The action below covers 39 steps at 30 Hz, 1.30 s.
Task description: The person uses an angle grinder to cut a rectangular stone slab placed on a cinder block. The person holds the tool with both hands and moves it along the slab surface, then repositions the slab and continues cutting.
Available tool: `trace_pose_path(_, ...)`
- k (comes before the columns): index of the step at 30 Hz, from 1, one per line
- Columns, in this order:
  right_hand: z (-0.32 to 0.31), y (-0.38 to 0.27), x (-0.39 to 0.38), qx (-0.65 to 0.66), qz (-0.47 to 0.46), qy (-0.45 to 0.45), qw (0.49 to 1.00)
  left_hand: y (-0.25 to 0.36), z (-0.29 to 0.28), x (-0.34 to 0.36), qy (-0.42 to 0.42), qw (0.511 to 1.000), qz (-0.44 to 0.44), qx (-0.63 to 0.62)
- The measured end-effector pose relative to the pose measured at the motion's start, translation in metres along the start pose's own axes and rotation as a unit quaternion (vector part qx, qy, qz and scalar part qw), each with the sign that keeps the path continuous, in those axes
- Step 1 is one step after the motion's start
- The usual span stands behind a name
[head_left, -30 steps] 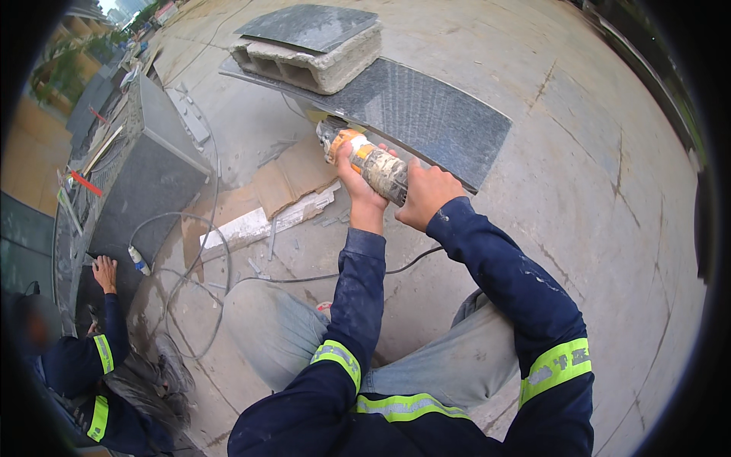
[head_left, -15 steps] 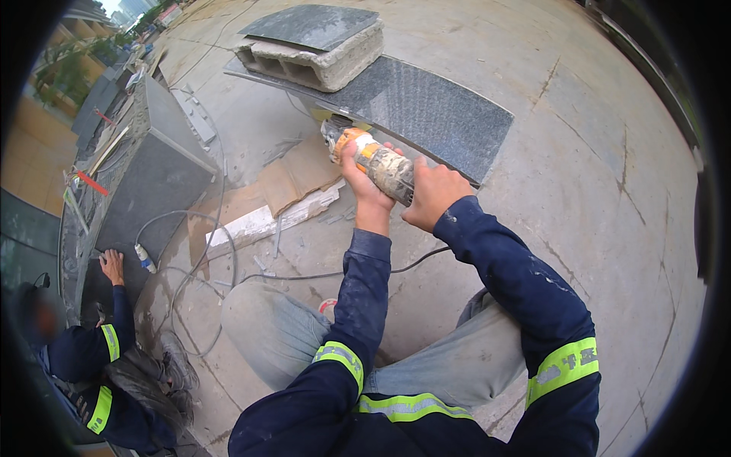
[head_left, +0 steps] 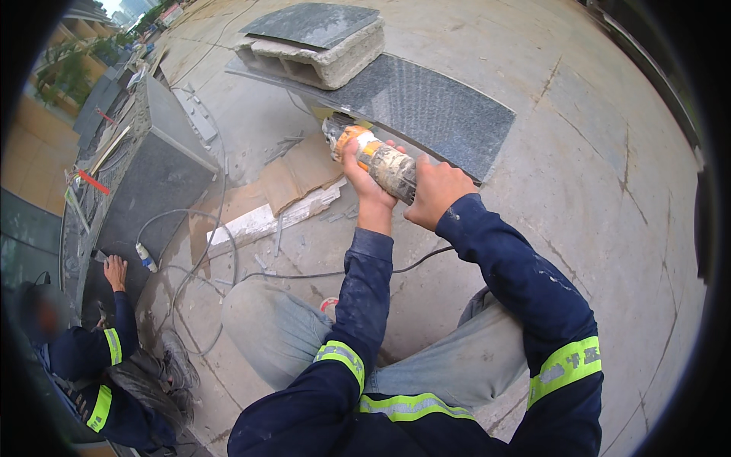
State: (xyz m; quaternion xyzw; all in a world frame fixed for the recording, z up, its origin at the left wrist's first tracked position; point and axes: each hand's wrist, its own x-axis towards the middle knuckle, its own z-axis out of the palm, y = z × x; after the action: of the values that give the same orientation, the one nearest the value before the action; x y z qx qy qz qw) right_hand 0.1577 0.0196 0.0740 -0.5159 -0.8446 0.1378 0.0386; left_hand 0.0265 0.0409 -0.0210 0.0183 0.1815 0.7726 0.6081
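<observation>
1. Orange and dust-grey, the angle grinder sits in both our hands, its front end at the near edge of the dark granite slab.
2. Our left hand is wrapped around the front of the grinder body, near the orange part, fingers closed on it.
3. Our right hand grips the rear of the same body, also closed tight.
4. A black power cord runs across the concrete floor below our forearms.
5. Our knees, in grey trousers, are bent just under the arms; the sleeves are dark blue with yellow-green reflective bands.
6. On the far end of the slab rests a hollow concrete block, with a smaller dark stone piece lying on top of it.
7. Left of the grinder lie a sheet of brown cardboard and a pale stone strip.
8. At the lower left, another person in matching workwear crouches, 1 hand laid on a large dark stone panel.
</observation>
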Motion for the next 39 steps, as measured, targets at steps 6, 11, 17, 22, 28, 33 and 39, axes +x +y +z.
trace_pose_path(6,0.01,0.002,0.006,0.001,-0.002,0.009,1.0,0.001,-0.007,0.008,0.004,1.0,-0.007,-0.015)
trace_pose_path(11,0.007,-0.001,0.008,0.003,0.006,-0.003,1.0,0.002,-0.007,0.011,-0.011,1.0,-0.005,-0.005)
trace_pose_path(17,0.014,0.001,0.015,0.007,0.008,0.001,1.0,0.001,-0.013,0.018,-0.009,1.0,0.001,-0.001)
trace_pose_path(22,0.017,0.001,0.016,-0.001,0.007,0.002,1.0,0.001,-0.016,0.02,0.001,1.0,0.001,0.005)
trace_pose_path(28,0.003,-0.004,0.01,-0.006,0.016,-0.022,1.0,0.0,-0.01,0.015,0.013,1.0,0.0,-0.005)
trace_pose_path(33,-0.001,-0.003,0.007,-0.003,0.008,-0.017,1.0,0.0,-0.006,0.011,0.009,1.0,-0.009,-0.009)
trace_pose_path(39,-0.003,-0.002,0.003,-0.003,0.004,-0.005,1.0,-0.001,-0.002,0.006,-0.003,1.0,0.001,0.0)
